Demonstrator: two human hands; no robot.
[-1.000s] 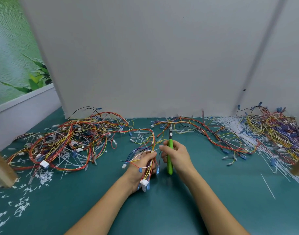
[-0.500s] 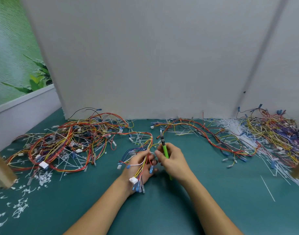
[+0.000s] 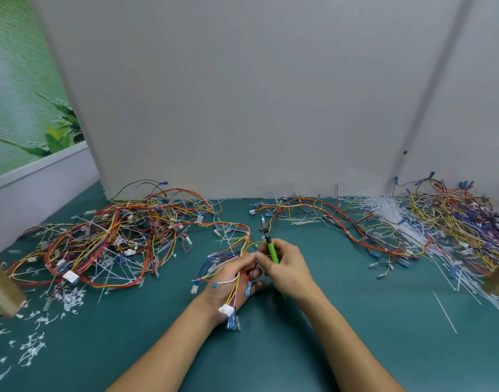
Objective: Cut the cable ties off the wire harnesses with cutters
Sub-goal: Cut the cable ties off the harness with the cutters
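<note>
Ok, nearest to me: left hand (image 3: 228, 281) rests back-up on the teal table mat (image 3: 158, 349). Its fingers curl round a thin multicoloured wire harness with white plug and blue terminals (image 3: 226, 310), which drapes over the wrist. Right hand (image 3: 288, 271) is just beside it, fingertips meeting, gripping green-handled metal cutters (image 3: 271, 248) with the tip pointing away from me; I can't tell if the blades are parted. Beyond: red-yellow harness tangle (image 3: 115, 236) on the left with cut white tie scraps (image 3: 70, 295), loose white cable ties (image 3: 384, 213) and a second wire tangle (image 3: 454, 219) on the right, grey partition (image 3: 242, 108) behind
</note>
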